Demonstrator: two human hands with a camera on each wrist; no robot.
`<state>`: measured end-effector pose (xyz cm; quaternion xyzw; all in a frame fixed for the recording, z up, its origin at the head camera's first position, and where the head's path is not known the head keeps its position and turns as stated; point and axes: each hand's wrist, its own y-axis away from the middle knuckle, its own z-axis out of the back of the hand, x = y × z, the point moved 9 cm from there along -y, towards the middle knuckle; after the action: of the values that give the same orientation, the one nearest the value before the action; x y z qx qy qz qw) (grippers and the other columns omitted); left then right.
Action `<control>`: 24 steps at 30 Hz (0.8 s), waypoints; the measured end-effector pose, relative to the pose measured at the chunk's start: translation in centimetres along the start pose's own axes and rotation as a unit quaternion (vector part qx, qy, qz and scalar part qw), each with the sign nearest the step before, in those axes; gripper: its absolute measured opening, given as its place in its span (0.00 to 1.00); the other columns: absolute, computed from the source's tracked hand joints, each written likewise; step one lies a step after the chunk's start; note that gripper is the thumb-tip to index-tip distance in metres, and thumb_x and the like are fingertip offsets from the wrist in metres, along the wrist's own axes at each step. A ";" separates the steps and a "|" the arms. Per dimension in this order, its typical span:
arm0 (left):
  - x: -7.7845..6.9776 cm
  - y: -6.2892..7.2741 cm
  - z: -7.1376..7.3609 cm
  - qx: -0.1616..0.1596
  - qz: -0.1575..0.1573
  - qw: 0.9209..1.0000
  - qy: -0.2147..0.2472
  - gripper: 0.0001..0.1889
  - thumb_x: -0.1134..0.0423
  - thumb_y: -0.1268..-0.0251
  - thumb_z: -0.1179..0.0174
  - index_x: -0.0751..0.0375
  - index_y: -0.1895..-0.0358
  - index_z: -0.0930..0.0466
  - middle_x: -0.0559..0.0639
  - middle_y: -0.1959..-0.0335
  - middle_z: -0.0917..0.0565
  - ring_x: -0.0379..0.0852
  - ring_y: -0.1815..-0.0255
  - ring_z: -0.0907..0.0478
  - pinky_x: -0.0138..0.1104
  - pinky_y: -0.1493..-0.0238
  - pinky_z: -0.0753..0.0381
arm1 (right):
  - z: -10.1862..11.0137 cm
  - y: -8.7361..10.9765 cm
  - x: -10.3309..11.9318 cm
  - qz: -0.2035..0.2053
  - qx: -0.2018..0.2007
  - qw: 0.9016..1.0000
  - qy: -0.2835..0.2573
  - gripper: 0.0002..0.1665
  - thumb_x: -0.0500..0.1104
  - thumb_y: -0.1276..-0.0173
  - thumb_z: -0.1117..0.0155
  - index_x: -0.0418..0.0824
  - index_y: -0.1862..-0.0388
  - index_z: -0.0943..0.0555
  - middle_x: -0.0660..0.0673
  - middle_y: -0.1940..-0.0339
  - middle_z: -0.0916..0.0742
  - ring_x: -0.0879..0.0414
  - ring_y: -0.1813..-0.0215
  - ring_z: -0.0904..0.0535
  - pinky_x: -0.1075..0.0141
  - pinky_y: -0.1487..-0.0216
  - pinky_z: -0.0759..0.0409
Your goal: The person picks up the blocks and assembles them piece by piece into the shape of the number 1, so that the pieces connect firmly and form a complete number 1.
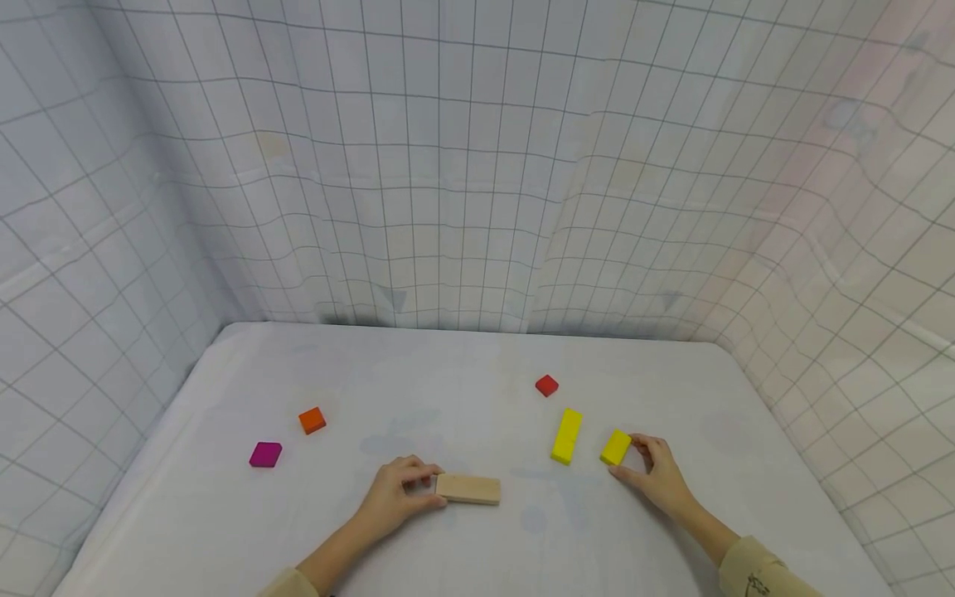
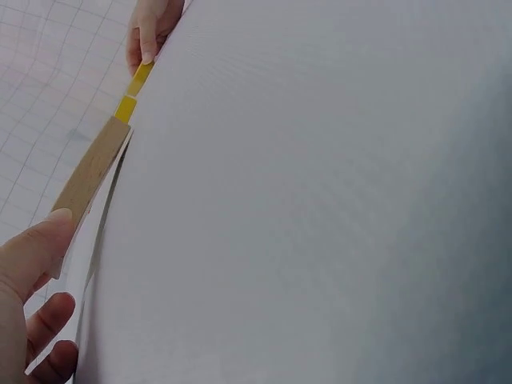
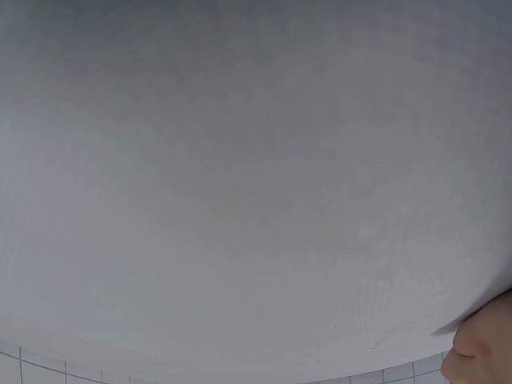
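A plain wooden block (image 1: 468,489) lies lengthwise near the front middle of the table, and my left hand (image 1: 395,497) pinches its left end between thumb and fingers. The left wrist view shows the thumb on the edge of the same wooden block (image 2: 92,168). Farther right, my right hand (image 1: 660,481) pinches a short yellow block (image 1: 616,448) from its right side. A longer yellow block (image 1: 567,436) stands between the two hands, apart from both. In the right wrist view only a part of the right hand (image 3: 484,348) shows at the lower right corner; the yellow block is hidden there.
A small red block (image 1: 547,385) lies behind the longer yellow one. Toward the left are an orange block (image 1: 312,420) and a purple block (image 1: 265,454). White cloth covers the table (image 1: 448,373), and a white grid-patterned curtain (image 1: 477,166) hangs around its back and sides.
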<state>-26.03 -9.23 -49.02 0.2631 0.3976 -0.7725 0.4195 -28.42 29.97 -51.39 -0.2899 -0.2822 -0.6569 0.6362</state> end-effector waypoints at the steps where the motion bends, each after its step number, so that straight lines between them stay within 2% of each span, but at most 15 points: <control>1: -0.1 0.0 0.0 -0.001 -0.002 1.000 -0.006 0.18 0.55 0.59 0.29 0.57 0.62 0.15 0.39 0.75 0.24 0.38 0.74 0.34 0.29 0.71 0.35 | 0.0 0.0 0.0 0.000 -0.001 1.000 0.000 0.41 0.49 0.46 0.30 0.29 0.41 0.34 0.35 0.46 0.32 0.42 0.41 0.35 0.50 0.38 0.39; 10: 0.0 0.1 -0.3 0.013 0.015 0.999 -0.042 0.18 0.50 0.59 0.30 0.53 0.62 0.15 0.37 0.74 0.24 0.35 0.73 0.36 0.32 0.67 0.40 | 0.0 0.0 0.0 -0.003 0.000 1.000 0.002 0.41 0.49 0.46 0.30 0.30 0.41 0.35 0.35 0.45 0.33 0.42 0.41 0.36 0.50 0.38 0.39; 18: 0.2 0.2 -0.5 0.015 0.019 0.998 -0.058 0.18 0.48 0.62 0.29 0.48 0.64 0.15 0.34 0.75 0.26 0.33 0.72 0.37 0.34 0.66 0.42 | 0.0 0.0 0.0 -0.001 -0.002 1.000 0.006 0.41 0.49 0.46 0.30 0.29 0.41 0.35 0.35 0.45 0.32 0.42 0.42 0.35 0.50 0.38 0.39; 24: 0.0 0.2 -0.6 0.027 0.020 0.998 -0.058 0.18 0.47 0.62 0.30 0.47 0.64 0.15 0.34 0.74 0.26 0.34 0.71 0.36 0.37 0.64 0.41 | 0.0 0.2 0.1 0.002 0.001 1.000 0.007 0.41 0.50 0.46 0.30 0.30 0.41 0.35 0.35 0.45 0.33 0.42 0.41 0.36 0.49 0.38 0.39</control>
<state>-25.84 -8.78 -49.48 0.2367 0.3458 -0.7888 0.4497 -28.26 29.91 -51.27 -0.2853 -0.2772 -0.6574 0.6399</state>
